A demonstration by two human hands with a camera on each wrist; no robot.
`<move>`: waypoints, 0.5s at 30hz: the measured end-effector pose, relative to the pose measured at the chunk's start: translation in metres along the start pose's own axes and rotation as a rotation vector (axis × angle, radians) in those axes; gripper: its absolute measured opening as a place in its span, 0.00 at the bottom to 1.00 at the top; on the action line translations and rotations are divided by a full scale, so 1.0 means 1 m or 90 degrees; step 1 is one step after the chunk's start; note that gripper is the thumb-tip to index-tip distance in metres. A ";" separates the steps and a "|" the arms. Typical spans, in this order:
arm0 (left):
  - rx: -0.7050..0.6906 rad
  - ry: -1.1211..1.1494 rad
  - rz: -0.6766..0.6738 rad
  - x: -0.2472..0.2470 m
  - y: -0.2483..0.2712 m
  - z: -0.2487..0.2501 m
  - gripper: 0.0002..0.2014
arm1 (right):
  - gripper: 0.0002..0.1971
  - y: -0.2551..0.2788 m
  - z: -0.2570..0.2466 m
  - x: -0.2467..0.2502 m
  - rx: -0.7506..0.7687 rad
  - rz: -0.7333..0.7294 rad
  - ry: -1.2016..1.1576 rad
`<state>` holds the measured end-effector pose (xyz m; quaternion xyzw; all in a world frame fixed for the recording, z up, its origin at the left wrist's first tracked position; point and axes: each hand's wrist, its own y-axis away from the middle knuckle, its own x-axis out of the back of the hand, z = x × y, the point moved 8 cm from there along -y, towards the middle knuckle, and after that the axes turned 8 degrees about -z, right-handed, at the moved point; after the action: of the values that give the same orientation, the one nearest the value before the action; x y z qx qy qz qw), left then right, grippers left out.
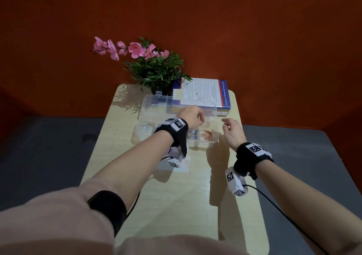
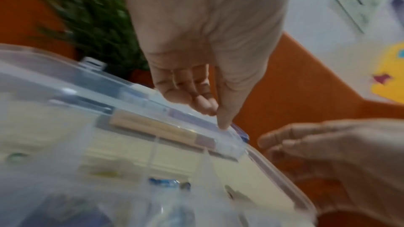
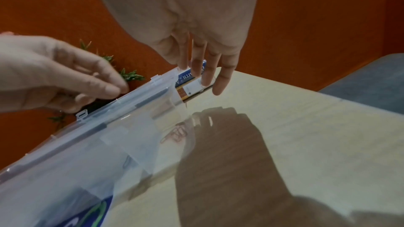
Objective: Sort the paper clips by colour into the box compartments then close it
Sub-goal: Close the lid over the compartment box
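A clear plastic box (image 1: 215, 138) lies on the small wooden table, its lid (image 1: 156, 105) tilted up behind it. Inside, white clips (image 1: 146, 130) lie in the left compartment, blue clips (image 1: 194, 134) right of centre and red clips (image 1: 206, 135) at the right end. My left hand (image 1: 201, 117) reaches over the box and pinches the lid's top edge (image 2: 140, 99), with the thumb (image 2: 223, 123) in front and curled fingers behind. My right hand (image 1: 225, 122) hovers just right of the box with loosely straight fingers (image 3: 207, 75), holding nothing.
A thick book (image 1: 203, 96) lies flat right behind the lid. A potted plant with pink flowers (image 1: 154, 66) stands at the table's back left. The near half of the table (image 1: 176, 196) is bare wood. An orange wall rises behind, with grey floor on both sides.
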<state>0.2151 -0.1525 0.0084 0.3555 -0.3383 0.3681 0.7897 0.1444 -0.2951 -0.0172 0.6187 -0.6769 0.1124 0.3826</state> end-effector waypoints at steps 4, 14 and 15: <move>0.074 0.113 0.120 0.038 0.014 -0.051 0.04 | 0.21 -0.018 -0.009 -0.003 -0.026 -0.073 -0.065; 0.373 0.066 0.016 0.061 0.044 -0.151 0.30 | 0.28 -0.027 -0.022 -0.011 -0.158 -0.187 -0.308; 0.374 0.090 0.012 0.061 0.046 -0.151 0.31 | 0.28 -0.027 -0.023 -0.011 -0.160 -0.183 -0.315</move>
<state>0.2487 0.0124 -0.0073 0.5389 -0.1646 0.4813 0.6714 0.1768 -0.2781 -0.0175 0.6643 -0.6637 -0.1816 0.2920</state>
